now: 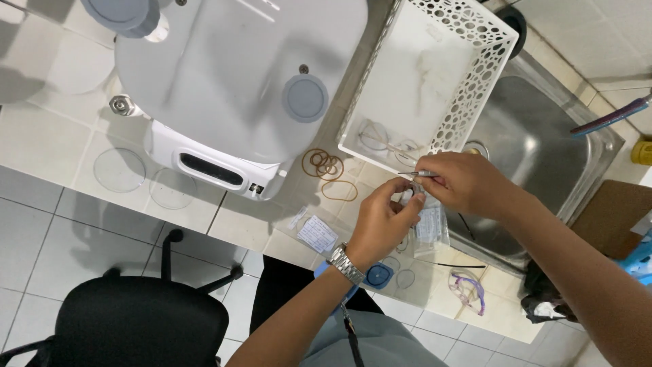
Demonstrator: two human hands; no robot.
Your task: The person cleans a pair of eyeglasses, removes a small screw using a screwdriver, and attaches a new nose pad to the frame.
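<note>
Both hands meet just in front of the white basket point(475, 41), which sits at the sink's point(536, 143) near-left edge. The left hand point(384, 221), with a metal watch on its wrist, is pinched shut on a small clear round piece point(409, 198); hard to say exactly what it is. The right hand point(462, 182) is clamped on thin metal tweezers point(418, 175), tips pointing at that piece.

Progress-wise, I'd guess it's midway: one piece is being handled, a clear plastic bag point(430, 228) lies right under the hands, and more round clear bits and a blue cap point(378, 275) sit nearer the person than the basket. A couple of glassy rings lie inside the basket.

The desk point(61, 136) is pale tile. Left of the basket are loose rubber bands point(329, 170), then a big white machine point(231, 81). A black chair point(139, 319) stands on the tiled floor below.
</note>
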